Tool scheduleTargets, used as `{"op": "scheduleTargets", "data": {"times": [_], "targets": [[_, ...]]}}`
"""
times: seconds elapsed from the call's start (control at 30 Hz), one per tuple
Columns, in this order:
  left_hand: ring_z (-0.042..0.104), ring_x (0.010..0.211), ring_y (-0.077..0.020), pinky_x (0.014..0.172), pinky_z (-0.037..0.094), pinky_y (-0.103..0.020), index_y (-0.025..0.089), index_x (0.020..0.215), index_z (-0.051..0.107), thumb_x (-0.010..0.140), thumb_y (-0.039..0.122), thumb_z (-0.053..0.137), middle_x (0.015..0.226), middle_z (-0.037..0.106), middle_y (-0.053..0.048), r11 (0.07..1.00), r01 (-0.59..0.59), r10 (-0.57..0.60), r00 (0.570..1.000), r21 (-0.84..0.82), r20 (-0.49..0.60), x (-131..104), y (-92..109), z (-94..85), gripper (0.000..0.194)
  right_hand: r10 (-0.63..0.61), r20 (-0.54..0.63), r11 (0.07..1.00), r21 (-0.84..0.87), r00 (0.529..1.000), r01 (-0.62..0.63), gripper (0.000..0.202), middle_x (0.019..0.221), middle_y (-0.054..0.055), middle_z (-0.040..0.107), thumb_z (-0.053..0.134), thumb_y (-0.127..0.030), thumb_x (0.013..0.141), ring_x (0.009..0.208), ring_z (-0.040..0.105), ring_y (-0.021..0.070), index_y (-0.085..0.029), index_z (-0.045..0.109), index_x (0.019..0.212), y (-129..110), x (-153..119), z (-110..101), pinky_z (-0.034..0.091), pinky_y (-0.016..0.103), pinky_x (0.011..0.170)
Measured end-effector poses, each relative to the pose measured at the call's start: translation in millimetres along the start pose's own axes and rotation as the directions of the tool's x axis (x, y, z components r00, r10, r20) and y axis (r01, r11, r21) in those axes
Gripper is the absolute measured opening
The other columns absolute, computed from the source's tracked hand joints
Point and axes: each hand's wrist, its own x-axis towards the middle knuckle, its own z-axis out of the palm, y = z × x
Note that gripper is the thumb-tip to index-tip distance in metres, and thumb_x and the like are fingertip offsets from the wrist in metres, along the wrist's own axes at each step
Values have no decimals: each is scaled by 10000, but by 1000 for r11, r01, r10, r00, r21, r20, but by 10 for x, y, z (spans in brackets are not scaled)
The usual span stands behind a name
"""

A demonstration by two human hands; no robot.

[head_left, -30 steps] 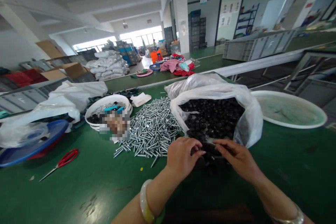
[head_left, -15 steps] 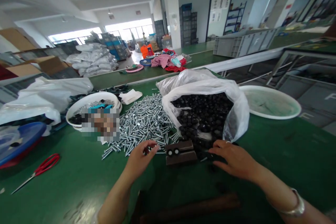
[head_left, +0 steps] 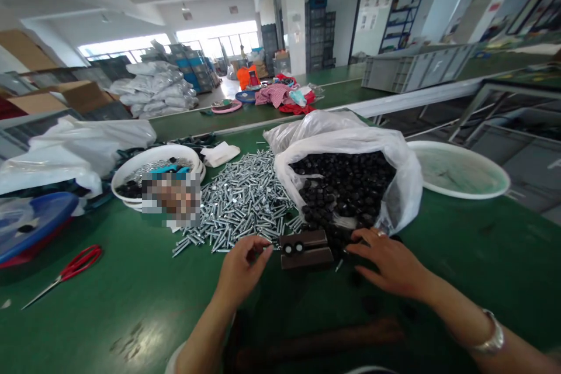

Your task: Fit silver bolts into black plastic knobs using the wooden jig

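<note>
My left hand is at the left end of a small dark block with a groove along it. Its thumb and forefinger are pinched on a silvery bolt, whose tip shows by the block. Two black round knobs with pale centres sit in the groove. On the right, my right hand reaches over loose black knobs at the mouth of a white plastic bag; its fingers are apart, and I see nothing held. The bag is full of black knobs. A heap of silvery bolts lies behind my left hand.
Red-handled scissors and a blue basin lie at left. A white tub holds small parts, with a pixelated patch over its front. A white round tray is at right. A dark bar crosses the near edge.
The view has shifted slightly, so the scene sits a little further right. My left fingers have come closer to the block's left end. The right hand has barely moved.
</note>
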Motion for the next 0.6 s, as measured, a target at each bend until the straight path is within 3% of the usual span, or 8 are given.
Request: {"op": "scheduleTargets", "data": {"times": [0.07, 0.13, 0.17, 0.33, 0.47, 0.5, 0.6], "targets": [[549, 605, -136, 578, 440, -231, 206, 875, 637, 785, 353, 553, 713, 614, -16, 992, -126, 128, 972, -19, 199, -126, 256, 36, 192, 24, 9, 1000, 0, 1000, -24, 270, 1093, 102, 533, 580, -254, 750, 949, 521, 254, -246, 634, 1015, -38, 19, -1, 481, 357, 711], [574, 639, -123, 596, 455, -210, 240, 980, 631, 763, 312, 600, 858, 638, -23, 961, -247, 276, 843, -124, 461, -224, 496, 162, 231, 32, 19, 999, 6, 999, -32, 240, 1057, 100, 539, 582, -270, 758, 928, 517, 248, -241, 644, 988, -71, 48, 3, 474, 351, 707], [585, 659, -120, 619, 463, -209, 245, 1026, 619, 758, 287, 611, 945, 634, -31, 945, -297, 323, 788, -137, 524, -254, 591, 255, 271, 23, 26, 1000, 19, 999, -23, 252, 1055, 101, 537, 583, -285, 760, 929, 514, 246, -240, 640, 1002, -85, 59, 8, 469, 352, 715], [580, 921, -167, 776, 455, -240, 272, 1081, 598, 825, 256, 529, 1090, 610, -18, 793, -600, 534, 599, -106, 596, -256, 844, 821, 265, 29, 52, 999, 35, 998, -30, 283, 1068, 100, 538, 594, -360, 753, 947, 504, 262, -238, 635, 1005, -133, 68, 78, 457, 337, 676], [570, 818, -183, 579, 443, -257, 286, 1108, 583, 838, 265, 486, 1220, 557, 12, 504, -858, 699, 336, -101, 631, -229, 1031, 1203, 288, -19, 39, 993, 116, 999, 14, 242, 996, 80, 571, 596, -390, 748, 904, 520, 237, -215, 644, 907, -71, 96, 77, 449, 328, 687], [565, 801, -185, 520, 419, -256, 296, 1095, 591, 841, 290, 481, 1242, 542, 20, 452, -886, 717, 291, -104, 634, -222, 1073, 1284, 277, -23, 7, 984, 174, 1000, 22, 237, 965, 75, 578, 592, -387, 750, 884, 527, 222, -206, 637, 898, -33, 102, 60, 448, 325, 703], [569, 772, -196, 463, 381, -251, 294, 989, 642, 839, 395, 479, 1149, 600, 3, 403, -911, 709, 253, -84, 658, -185, 1135, 1472, 244, 99, -153, 928, 372, 983, -35, 196, 856, 56, 588, 561, -352, 780, 812, 548, 179, -185, 601, 873, 104, 100, 5, 451, 303, 717]]}}
